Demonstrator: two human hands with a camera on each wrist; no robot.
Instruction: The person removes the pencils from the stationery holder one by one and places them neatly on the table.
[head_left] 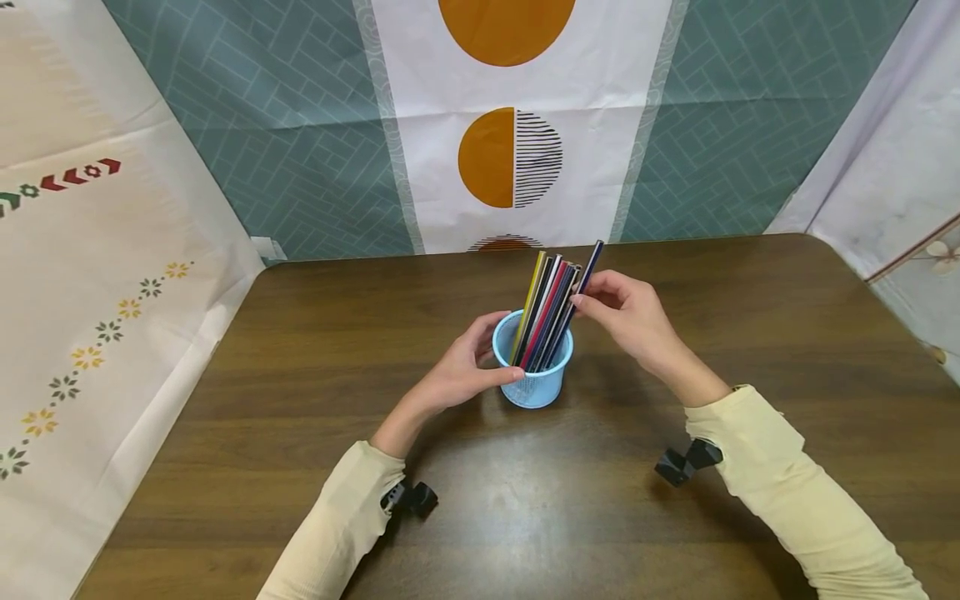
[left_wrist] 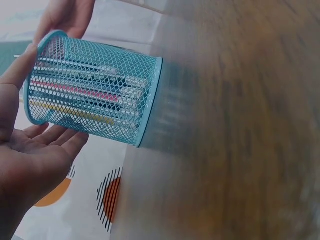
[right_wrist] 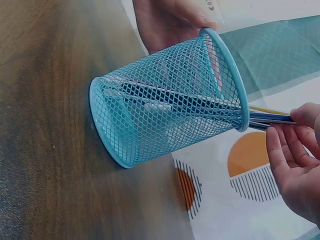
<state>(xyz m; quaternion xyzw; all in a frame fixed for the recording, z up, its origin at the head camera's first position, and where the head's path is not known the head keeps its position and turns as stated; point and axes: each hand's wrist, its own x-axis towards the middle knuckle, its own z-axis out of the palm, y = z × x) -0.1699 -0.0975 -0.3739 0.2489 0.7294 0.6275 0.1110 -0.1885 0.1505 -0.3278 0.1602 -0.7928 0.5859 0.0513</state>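
Note:
A light blue mesh pencil cup [head_left: 534, 390] stands upright on the table, with several pencils leaning to the right inside it. My left hand [head_left: 467, 367] grips the cup from its left side, thumb at the near rim and fingers round the far side. Between the thumb and fingertips of my right hand [head_left: 626, 317] is a dark blue pencil [head_left: 594, 260] that stands higher than the others, its lower part inside the cup. A yellow pencil [head_left: 536, 282] and a red pencil [head_left: 552, 302] show among the dark ones. Through the mesh [left_wrist: 95, 90] the pencils' lower ends are visible.
The brown wooden table [head_left: 300, 400] reaches back to a patterned cloth [head_left: 300, 150] hanging behind it. A white cloth with floral prints [head_left: 90, 358] borders the left side, and another pale cloth [head_left: 885, 167] the right. Black wrist cameras [head_left: 411, 498] sit at both cuffs.

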